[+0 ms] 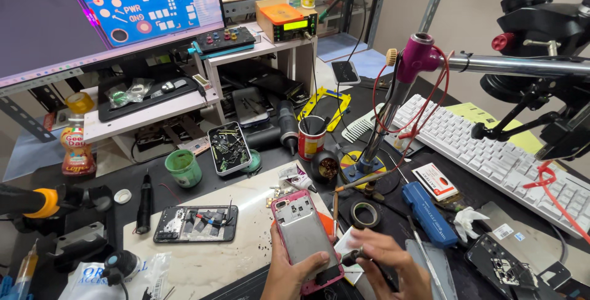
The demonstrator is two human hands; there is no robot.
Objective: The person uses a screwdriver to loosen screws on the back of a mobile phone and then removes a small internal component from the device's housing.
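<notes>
Head view, left hand fingers wrapped around pink phone, right hand fingers pinching small dark tool beside it

This is a phone repair workshop — a crowded bench full of tools. An opened phone lies on the white mat, a tray of small parts sits nearby, and a microscope hangs over the table — beside a big screen showing a circuit board.

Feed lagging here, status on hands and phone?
Left hand grips pink phone, back open. Right hand holds small dark tool at its lower edge. Tape roll close by, nothing blocking.
</notes>
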